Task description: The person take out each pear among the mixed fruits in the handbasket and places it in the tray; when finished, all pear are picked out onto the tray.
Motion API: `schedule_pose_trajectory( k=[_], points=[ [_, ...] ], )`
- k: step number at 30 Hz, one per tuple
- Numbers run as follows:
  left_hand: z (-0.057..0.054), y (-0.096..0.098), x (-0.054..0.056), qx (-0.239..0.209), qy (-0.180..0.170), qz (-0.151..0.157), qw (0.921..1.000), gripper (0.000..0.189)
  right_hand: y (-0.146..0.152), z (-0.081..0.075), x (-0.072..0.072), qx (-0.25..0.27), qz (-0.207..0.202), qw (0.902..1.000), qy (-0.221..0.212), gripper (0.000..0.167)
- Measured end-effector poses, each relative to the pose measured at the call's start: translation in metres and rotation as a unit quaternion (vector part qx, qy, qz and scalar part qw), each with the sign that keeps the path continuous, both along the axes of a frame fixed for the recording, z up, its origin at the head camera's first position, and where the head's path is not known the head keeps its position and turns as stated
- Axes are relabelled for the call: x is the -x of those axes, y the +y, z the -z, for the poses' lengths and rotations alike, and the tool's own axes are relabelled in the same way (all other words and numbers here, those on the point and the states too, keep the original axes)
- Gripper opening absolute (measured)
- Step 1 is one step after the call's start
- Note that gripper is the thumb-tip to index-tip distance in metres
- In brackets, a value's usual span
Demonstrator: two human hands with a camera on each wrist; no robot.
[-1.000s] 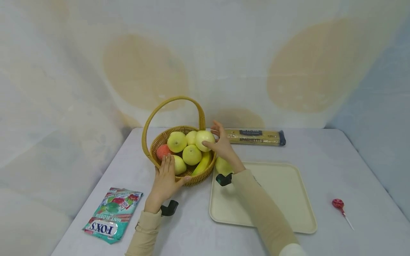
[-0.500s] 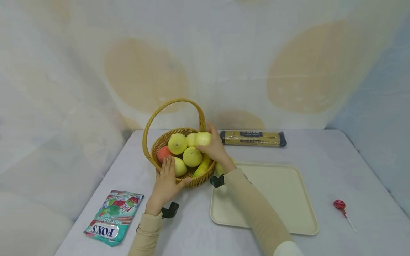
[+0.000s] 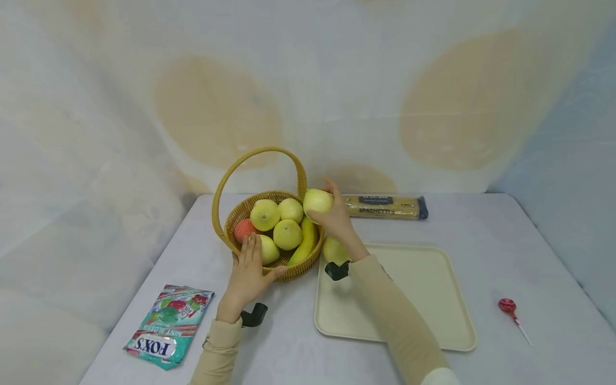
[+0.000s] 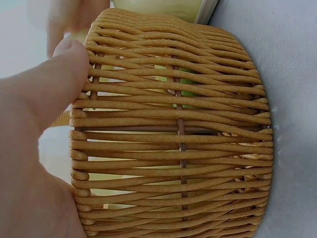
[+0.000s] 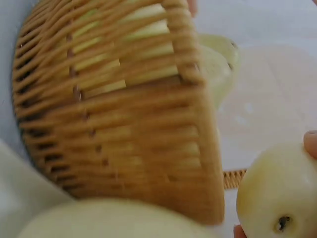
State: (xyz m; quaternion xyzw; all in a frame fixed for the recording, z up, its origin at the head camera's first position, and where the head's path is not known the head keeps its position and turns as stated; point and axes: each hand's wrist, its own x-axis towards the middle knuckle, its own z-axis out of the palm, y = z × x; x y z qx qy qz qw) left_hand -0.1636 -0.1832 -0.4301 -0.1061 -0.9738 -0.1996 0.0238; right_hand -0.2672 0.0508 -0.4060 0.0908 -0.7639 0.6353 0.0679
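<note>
A: What differs from the frame of one second ago?

B: The held fruit (image 3: pixel 318 201) is displaced upward and to the right. Then, it sat among the contents of the basket (image 3: pixel 303 269); now it is at the right rim, beside the foot of the handle (image 3: pixel 257 152). More of the yellow-green fruit to its left and of the banana (image 3: pixel 304 243) is exposed.

A: State the condition of both hands.

B: Right hand (image 3: pixel 338 218): fingers and thumb curled round the held fruit. Left hand (image 3: pixel 247 276): fingers straight, laid over the near-left rim, thumb spread against the rim; position unchanged.

A: Give the count.

B: Basket, one. Inside it: yellow-green fruits (image 3: pixel 287 234), four; red fruit (image 3: pixel 245 230), one; banana, one. In the right hand: one fruit. At the far left corner of the tray (image 3: pixel 423 299): loose fruit (image 3: pixel 334 250), one. Elsewhere on the desk (image 3: pixel 500 240): spaghetti pack (image 3: pixel 387 207), one; candy bag (image 3: pixel 169 327), one; lollipop (image 3: pixel 507 306), one.
</note>
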Motion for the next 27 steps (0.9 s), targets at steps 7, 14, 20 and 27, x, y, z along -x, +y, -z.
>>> schedule_pose_trajectory(
  k=[7,14,20,27],
  points=[
    [0.000,-0.002,0.001,0.003,0.011,0.001,0.9999,0.104,0.031,0.006,-0.004,0.013,0.033,0.9993,0.016,0.088],
    [-0.002,-0.002,0.001,0.002,0.013,0.002,0.9999,0.104,0.056,0.017,-0.005,0.034,0.078,0.9964,0.004,0.090],
    [-0.001,-0.001,0.001,0.000,0.014,0.002,0.9999,0.104,0.076,0.027,-0.010,0.037,0.090,0.9952,-0.002,0.089],
    [-0.001,-0.002,0.000,0.001,0.012,0.001,0.9999,0.104,0.095,0.040,-0.019,0.057,0.100,0.9929,-0.030,0.087]
  ],
)
